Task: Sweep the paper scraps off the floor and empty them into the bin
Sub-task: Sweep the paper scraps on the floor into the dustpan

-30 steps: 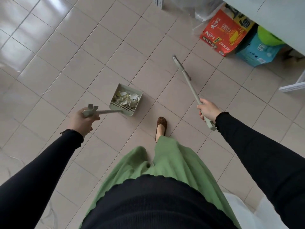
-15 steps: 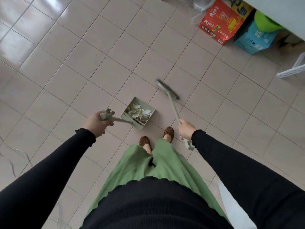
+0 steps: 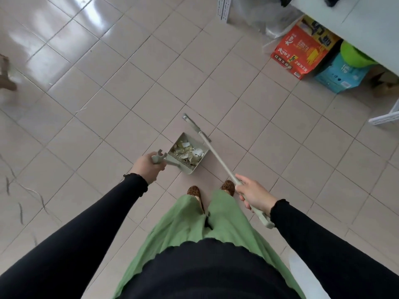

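A pale green dustpan [image 3: 187,167] hangs just above the tiled floor in front of my feet, holding a heap of paper scraps [image 3: 188,151]. My left hand [image 3: 148,169] grips its long handle near the forked top end. My right hand [image 3: 254,194] is closed around the handle of a pale green broom [image 3: 213,152], whose narrow head lies on the floor just beyond the dustpan's right side. No bin is in view.
A red carton [image 3: 301,51] and a blue box [image 3: 340,74] stand under a white table [image 3: 367,24] at the top right. A white rack edge [image 3: 384,119] juts in at the right. A brown furniture leg [image 3: 5,72] is at the far left.
The broom head has swung in from the right to sit beside the dustpan. Both feet now stand together, and the dustpan hangs closer to them.
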`<action>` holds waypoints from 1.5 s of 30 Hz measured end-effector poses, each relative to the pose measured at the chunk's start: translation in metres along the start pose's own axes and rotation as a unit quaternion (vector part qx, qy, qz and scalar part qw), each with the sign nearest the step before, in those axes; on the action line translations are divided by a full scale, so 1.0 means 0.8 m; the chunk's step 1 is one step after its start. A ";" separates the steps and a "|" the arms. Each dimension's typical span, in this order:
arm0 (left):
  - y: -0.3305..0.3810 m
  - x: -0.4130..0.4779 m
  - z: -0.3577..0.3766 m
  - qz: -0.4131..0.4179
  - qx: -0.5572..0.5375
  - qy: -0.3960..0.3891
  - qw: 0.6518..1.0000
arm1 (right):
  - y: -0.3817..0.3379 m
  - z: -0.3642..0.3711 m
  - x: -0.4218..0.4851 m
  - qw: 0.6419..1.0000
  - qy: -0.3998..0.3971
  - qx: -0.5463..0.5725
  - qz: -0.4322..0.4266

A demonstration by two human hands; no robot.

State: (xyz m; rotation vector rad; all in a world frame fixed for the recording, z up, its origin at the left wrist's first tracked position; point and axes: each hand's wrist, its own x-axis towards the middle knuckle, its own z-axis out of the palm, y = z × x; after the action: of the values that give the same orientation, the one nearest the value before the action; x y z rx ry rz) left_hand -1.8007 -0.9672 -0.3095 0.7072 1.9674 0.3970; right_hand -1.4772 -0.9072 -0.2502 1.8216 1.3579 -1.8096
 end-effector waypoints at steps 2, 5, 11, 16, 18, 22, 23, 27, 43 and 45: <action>-0.003 -0.001 -0.006 -0.002 -0.003 0.004 1.000 | -0.008 0.005 0.011 1.000 0.003 -0.009 -0.004; -0.008 -0.001 -0.017 -0.007 -0.012 0.016 1.000 | -0.023 0.006 0.026 1.000 0.006 -0.012 -0.014; 0.001 0.007 -0.032 -0.007 -0.011 0.029 1.000 | -0.041 -0.002 0.038 1.000 0.017 -0.011 -0.024; 0.017 0.013 -0.035 -0.001 -0.028 0.042 0.999 | -0.043 -0.017 0.044 0.999 0.029 -0.026 -0.025; 0.024 0.014 -0.034 0.003 -0.033 0.045 0.998 | -0.045 -0.024 0.045 0.999 0.030 -0.025 -0.022; 0.035 0.016 -0.033 0.013 -0.044 0.051 0.998 | -0.050 -0.031 0.048 0.999 0.029 -0.027 -0.018; 0.037 0.017 -0.033 0.013 -0.048 0.055 0.997 | -0.051 -0.032 0.048 0.999 0.030 -0.024 -0.018; 0.040 0.019 -0.031 0.014 -0.061 0.066 0.996 | -0.056 -0.031 0.049 0.999 0.031 -0.020 -0.018; -0.021 0.029 -0.117 -0.058 -0.214 0.158 0.962 | -0.141 0.009 0.084 0.992 0.005 -0.109 -0.064; -0.034 0.033 -0.137 -0.065 -0.215 0.166 0.960 | -0.165 0.024 0.093 0.989 -0.003 -0.130 -0.072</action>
State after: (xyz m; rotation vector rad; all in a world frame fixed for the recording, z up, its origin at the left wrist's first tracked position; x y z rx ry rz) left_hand -1.9150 -0.9697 -0.2902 0.2402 2.1212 0.8755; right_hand -1.6004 -0.8175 -0.2631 1.6193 1.6745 -1.6095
